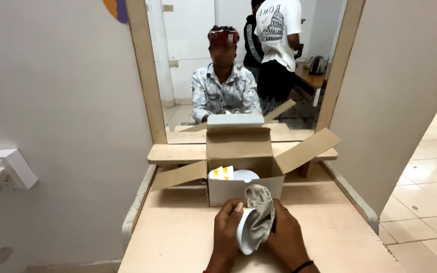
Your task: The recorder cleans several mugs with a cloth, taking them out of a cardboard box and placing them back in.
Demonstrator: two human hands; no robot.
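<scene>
Two hands meet at six o'clock, low over the pale wooden desk [178, 237]. The left hand [227, 232] is closed on a white round object [245, 237], thumb up against its rim. The right hand [285, 237] is closed on a grey-beige cloth [260, 215] draped over that object's top and right side. What the object is I cannot tell.

Just beyond, toward twelve o'clock, stands an open cardboard box [244, 189], white on its near face and brown inside, its side flaps spread toward nine and three o'clock and its rear flap upright. Inside lie a white round piece [246, 175] and, to its left, white card with small orange-yellow marks [221, 173].

At nine o'clock, on the grey wall, a white socket unit [3, 169] sticks out.

Farther at twelve o'clock, a wood-framed mirror [145, 76] rises from a narrow shelf [178, 151]; it reflects a seated person in a patterned shirt [223, 91] and the box. Behind stand a person in a white printed T-shirt [279, 30] and a kettle [317, 64] at one o'clock.

At four o'clock, beige floor tiles [426, 202] show.
</scene>
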